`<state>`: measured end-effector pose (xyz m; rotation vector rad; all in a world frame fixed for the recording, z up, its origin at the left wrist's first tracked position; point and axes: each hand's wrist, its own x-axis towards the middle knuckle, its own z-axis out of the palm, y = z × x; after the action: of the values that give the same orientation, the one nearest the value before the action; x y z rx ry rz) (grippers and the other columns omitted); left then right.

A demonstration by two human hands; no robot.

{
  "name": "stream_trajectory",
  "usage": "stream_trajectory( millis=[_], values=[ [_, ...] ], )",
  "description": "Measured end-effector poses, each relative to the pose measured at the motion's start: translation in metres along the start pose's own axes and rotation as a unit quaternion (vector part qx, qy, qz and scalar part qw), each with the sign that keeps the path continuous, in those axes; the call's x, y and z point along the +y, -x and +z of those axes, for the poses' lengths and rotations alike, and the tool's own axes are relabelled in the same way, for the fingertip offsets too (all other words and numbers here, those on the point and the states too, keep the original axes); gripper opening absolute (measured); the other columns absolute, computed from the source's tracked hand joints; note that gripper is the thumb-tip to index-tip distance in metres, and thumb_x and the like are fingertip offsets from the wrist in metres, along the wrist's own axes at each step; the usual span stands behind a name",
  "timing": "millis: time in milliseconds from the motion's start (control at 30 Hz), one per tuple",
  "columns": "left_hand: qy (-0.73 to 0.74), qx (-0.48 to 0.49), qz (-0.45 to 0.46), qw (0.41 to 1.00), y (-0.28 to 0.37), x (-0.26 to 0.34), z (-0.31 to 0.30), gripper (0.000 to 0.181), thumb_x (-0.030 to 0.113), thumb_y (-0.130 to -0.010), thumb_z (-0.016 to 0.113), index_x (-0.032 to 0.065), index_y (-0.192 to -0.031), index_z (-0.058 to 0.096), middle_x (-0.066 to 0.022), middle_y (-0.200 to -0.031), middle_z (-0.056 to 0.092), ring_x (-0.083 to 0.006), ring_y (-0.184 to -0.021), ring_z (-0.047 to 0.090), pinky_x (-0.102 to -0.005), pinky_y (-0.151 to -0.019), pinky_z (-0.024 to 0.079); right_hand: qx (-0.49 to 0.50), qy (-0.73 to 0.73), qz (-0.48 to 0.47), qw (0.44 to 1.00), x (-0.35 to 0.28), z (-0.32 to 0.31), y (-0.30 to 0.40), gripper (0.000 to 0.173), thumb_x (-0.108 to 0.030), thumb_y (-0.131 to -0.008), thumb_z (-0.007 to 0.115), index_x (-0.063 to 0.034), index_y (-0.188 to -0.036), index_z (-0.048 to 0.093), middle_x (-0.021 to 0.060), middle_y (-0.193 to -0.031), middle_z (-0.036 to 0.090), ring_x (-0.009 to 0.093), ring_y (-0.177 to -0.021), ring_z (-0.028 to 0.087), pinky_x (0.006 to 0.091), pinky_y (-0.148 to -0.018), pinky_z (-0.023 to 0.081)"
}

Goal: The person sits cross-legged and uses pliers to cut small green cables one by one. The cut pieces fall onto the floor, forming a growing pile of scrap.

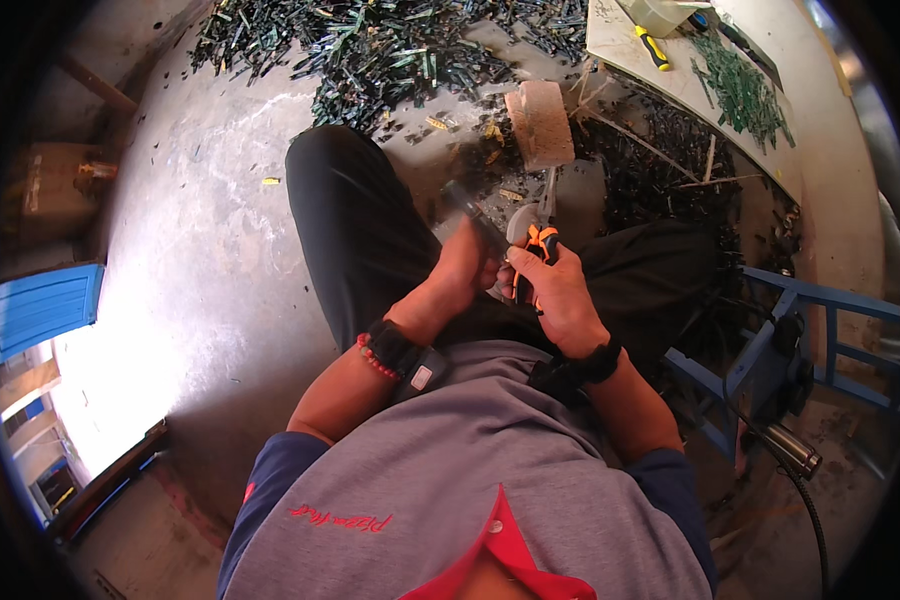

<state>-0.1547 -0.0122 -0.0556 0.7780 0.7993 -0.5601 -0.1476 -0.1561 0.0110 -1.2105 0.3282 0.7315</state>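
Over my lap, my left hand (pixel 461 262) grips a dark, elongated piece (pixel 466 201), blurred, whose exact kind I cannot tell. My right hand (pixel 565 292) holds long-nose pliers (pixel 544 238) with orange-and-black handles, their metal jaws pointing away from me. My right thumb lies at the near end of the dark piece, and the two hands almost meet. Just past the pliers' tip stands a pinkish brick-like block (pixel 541 126). A rounded grey object (pixel 521 223) shows partly behind the pliers. Small yellow pieces (pixel 510 195) lie scattered on the floor near the block.
A large heap of dark green and black strips (pixel 375 56) spreads ahead. Black scraps (pixel 660 172) pile up at right. A pale board (pixel 667 90) carries a yellow-and-black screwdriver (pixel 651 49) and green strips (pixel 746 94). A blue metal frame (pixel 765 330) stands beside my right knee.
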Motion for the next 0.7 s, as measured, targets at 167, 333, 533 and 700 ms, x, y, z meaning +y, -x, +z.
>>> stream_trajectory(
  millis=[167,333,533,700],
  values=[
    [-0.055,0.018,0.062,0.996,0.024,0.013,0.017,0.059,0.05,-0.102,0.029,0.0015,-0.087,0.059,-0.0079,-0.062,0.055,-0.0198,-0.041,0.049,-0.0321,-0.038,0.043,-0.034,0.116,0.029,0.992,-0.003,0.009,0.004,0.017,-0.011,-0.091,0.064,0.0007,-0.102,0.059,0.0047,-0.085,0.063,0.011,-0.07,0.061,0.0249,-0.061,0.052],
    [-0.068,-0.005,0.101,0.993,0.021,0.014,0.02,0.059,0.049,-0.102,0.031,-0.0004,-0.086,0.06,-0.0089,-0.059,0.057,-0.0197,-0.038,0.047,-0.0328,-0.034,0.038,-0.004,0.078,0.028,0.997,-0.001,0.007,0.0,0.015,-0.016,-0.093,0.062,-0.003,-0.098,0.057,0.0061,-0.08,0.063,0.015,-0.068,0.063,0.0279,-0.062,0.053],
    [-0.052,-0.023,0.086,0.995,0.02,0.011,0.018,0.057,0.048,-0.102,0.032,0.002,-0.083,0.06,-0.0065,-0.056,0.054,-0.0172,-0.035,0.042,-0.031,-0.033,0.034,-0.031,0.027,0.046,0.998,0.002,0.0,0.001,0.013,-0.014,-0.094,0.061,-0.0031,-0.1,0.056,0.0077,-0.084,0.064,0.017,-0.071,0.065,0.0302,-0.064,0.054],
    [-0.042,-0.025,0.07,0.996,0.017,0.013,0.017,0.056,0.048,-0.102,0.033,0.0023,-0.083,0.06,-0.0061,-0.056,0.054,-0.0168,-0.035,0.042,-0.0296,-0.031,0.032,-0.042,-0.023,0.032,0.998,0.001,0.0,0.002,0.016,-0.012,-0.092,0.062,-0.0007,-0.102,0.057,0.0069,-0.087,0.065,0.016,-0.073,0.065,0.029,-0.065,0.054]
  ],
)
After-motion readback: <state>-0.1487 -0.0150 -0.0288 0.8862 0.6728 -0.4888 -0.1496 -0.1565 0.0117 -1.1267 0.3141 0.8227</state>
